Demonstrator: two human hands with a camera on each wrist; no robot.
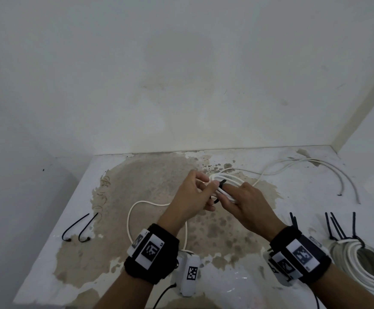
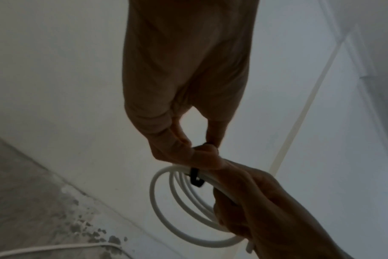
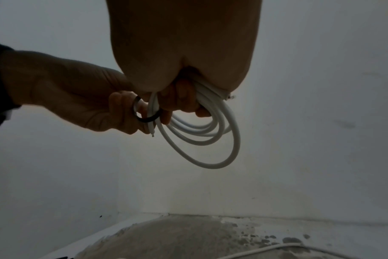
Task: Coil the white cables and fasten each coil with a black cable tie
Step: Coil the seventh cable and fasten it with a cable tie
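The white cable coil (image 1: 227,182) I am working on is held up off the stained table (image 1: 150,186), between my two hands near the middle of the head view; a black cable tie (image 1: 221,184) crosses its strands there, but from above I see only a short black stub of it. The right wrist view shows more: the tie (image 3: 147,112) forms a loose ring around one side of the bundle, with clear slack inside the ring; the left wrist view shows the same tie (image 2: 196,178) lying across the strands at the top of the coil (image 2: 177,206). My right hand (image 1: 246,204) has its fingers curled round the gathered loops, gripping the coil (image 3: 202,133); my left hand (image 1: 192,197) pinches the tie between thumb and fingertips, closed on it just beside the bundle.

Outward from there: a loose white cable (image 1: 137,210) loops on the table under my left wrist; two spare black ties (image 1: 79,228) lie at the left edge; more loose cables (image 1: 328,168) trail at the far right; a finished coil (image 1: 357,262) with black ties (image 1: 341,228) sticking up from it sits at the near right, seen only from the head camera.
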